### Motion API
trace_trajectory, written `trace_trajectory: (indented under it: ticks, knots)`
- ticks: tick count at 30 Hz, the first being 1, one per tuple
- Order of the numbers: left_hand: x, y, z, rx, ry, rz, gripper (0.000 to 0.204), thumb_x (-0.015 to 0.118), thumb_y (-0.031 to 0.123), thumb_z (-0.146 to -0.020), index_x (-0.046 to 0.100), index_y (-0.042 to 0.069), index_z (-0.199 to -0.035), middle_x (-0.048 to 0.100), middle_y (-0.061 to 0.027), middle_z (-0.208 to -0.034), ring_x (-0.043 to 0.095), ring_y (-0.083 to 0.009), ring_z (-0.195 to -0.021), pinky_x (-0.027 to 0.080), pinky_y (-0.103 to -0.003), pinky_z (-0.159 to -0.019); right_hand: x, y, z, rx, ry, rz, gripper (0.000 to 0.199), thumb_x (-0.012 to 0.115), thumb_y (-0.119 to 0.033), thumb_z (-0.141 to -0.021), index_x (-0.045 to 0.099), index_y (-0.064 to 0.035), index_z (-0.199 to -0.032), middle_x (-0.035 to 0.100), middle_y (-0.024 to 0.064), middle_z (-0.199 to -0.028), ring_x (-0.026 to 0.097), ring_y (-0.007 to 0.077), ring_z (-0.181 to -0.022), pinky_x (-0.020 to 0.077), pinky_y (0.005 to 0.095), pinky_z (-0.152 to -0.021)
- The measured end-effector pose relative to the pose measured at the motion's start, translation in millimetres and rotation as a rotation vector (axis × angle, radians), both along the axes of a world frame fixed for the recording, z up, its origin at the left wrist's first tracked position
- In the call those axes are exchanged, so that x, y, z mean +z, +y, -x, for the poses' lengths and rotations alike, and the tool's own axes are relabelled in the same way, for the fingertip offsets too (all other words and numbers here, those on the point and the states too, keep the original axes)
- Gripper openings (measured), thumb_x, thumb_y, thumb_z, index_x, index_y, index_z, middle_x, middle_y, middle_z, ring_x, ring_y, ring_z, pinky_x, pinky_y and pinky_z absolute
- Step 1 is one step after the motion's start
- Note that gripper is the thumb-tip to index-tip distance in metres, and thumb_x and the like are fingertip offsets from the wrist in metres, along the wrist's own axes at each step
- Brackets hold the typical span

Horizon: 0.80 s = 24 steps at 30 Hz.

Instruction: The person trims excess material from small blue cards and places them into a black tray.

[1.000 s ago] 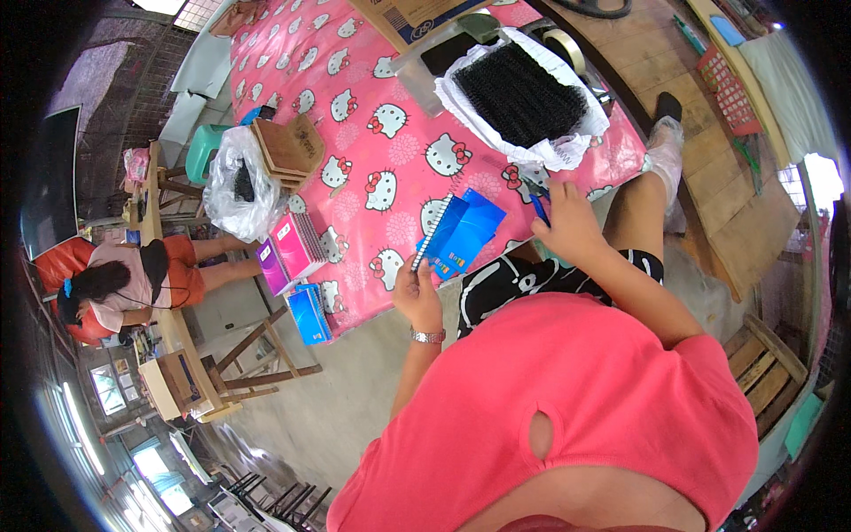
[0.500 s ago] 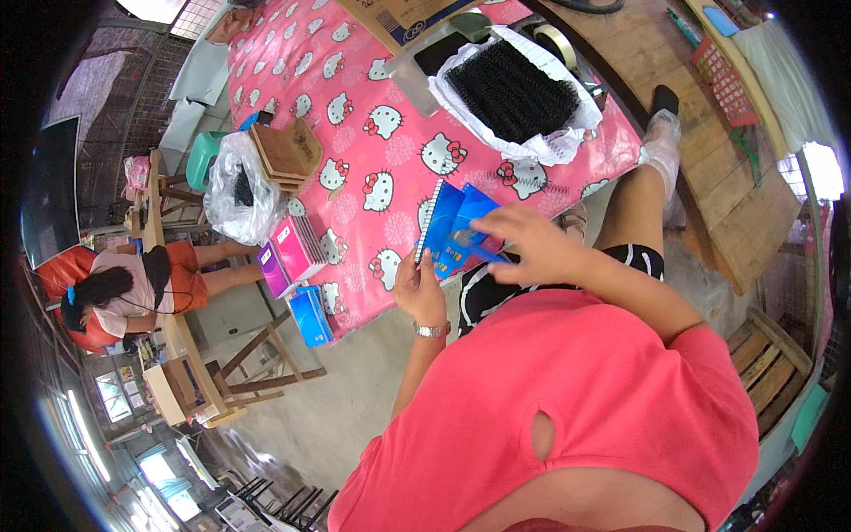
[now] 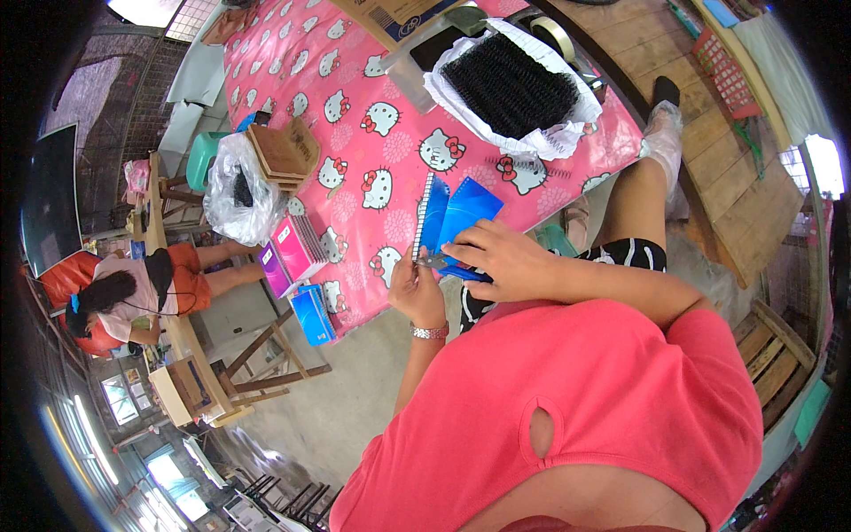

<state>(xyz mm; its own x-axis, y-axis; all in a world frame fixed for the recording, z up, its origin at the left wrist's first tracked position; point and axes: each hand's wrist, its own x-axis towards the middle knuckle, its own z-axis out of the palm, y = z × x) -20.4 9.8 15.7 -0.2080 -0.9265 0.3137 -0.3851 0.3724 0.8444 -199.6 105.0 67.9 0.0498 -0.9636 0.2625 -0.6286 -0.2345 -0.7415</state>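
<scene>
My left hand (image 3: pixel 418 294), wearing a metal wristband, is closed on the lower end of a blue spiral notebook (image 3: pixel 435 217). White-looking coil loops run along the notebook's left edge. Beside it lies another blue cover (image 3: pixel 472 211); whether it belongs to the same notebook I cannot tell. In my right hand (image 3: pixel 510 263) is a pair of pliers (image 3: pixel 463 272) with blue handles, fingers wrapped round them. The plier jaws meet the bottom end of the coil, next to my left fingertips. My fingers hide the exact contact.
A pink patterned tablecloth (image 3: pixel 355 146) covers the table. Black plastic coils (image 3: pixel 510 84) fill a white-lined container at the back. Purple-pink notebooks (image 3: pixel 297 251), one blue notebook pile (image 3: pixel 311 315), wooden boards (image 3: pixel 282 152) and a plastic bag (image 3: pixel 241 197) stand left. Another person (image 3: pixel 133 288) is farther left.
My right hand has moved left and down, bringing the pliers from over the blue covers to the lower coil end. My left hand keeps its hold on the notebook.
</scene>
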Motion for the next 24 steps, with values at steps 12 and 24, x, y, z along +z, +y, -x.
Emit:
trace_trajectory:
  ticks: [12, 24]
  knots:
    - [68, -16, -5, -0.166, -0.291, 0.345, 0.019, 0.063, -0.007, -0.079, 0.07, 0.0, -0.095, 0.069, -0.0099, -0.091, 0.063, -0.0212, -0.078, 0.049, -0.034, -0.072, 20, 0, 14, 0.264, -0.863, -0.806, 0.048, 0.047, -0.025, -0.092, 0.052, -0.0032, -0.134, 0.062, 0.0208, -0.111, 0.061, 0.0308, -0.103, 0.0491, 0.0385, -0.086]
    - [7, -50, 61, -0.484, -0.594, 0.216, 0.026, 0.061, 0.012, -0.081, 0.063, 0.007, -0.107, 0.063, -0.0116, -0.107, 0.055, -0.0316, -0.107, 0.039, -0.048, -0.089, -40, 23, 35, -0.05, 0.113, -0.359, 0.045, 0.068, -0.022, -0.076, 0.056, -0.0021, -0.114, 0.058, 0.0172, -0.109, 0.056, 0.033, -0.105, 0.0434, 0.0456, -0.091]
